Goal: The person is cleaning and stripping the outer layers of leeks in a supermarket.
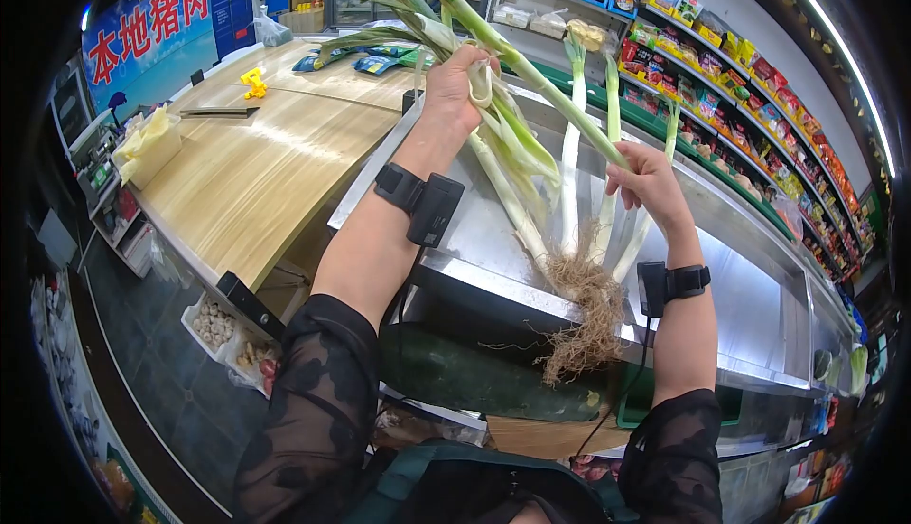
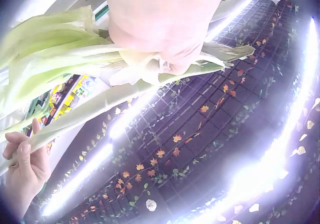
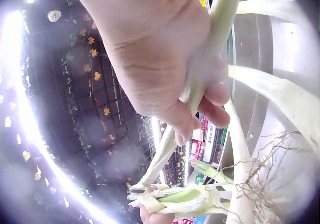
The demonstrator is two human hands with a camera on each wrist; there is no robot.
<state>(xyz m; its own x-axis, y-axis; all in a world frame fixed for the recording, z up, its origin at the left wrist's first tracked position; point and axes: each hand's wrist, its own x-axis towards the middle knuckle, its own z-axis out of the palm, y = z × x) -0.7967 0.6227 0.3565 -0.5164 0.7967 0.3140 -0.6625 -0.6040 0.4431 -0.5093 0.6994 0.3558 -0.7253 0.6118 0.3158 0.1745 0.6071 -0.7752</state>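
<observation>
Blue sign (image 1: 149, 32), upper L: "本地猪肉" in red chars; txt on shelf pkgs (image 1: 667, 42) illegible.

The leek (image 1: 505, 187) gripped in the left hand (image 1: 455, 92) slants down and rightward from it, a white shank whose lower end meets a tangle of brown, thready roots (image 1: 584, 320) below both hands. Loose, pale green and yellowish leaves (image 1: 520, 140) fold and droop just under that grip, with longer green tops splaying above it. A long, smooth, pale green stalk (image 1: 546, 87) runs diagonally past the left hand to the right hand's (image 1: 650, 182) pinch near its lower end. Three more white leeks (image 1: 570, 177) slant upward between and beside the hands, their bases converging at the roots.
</observation>
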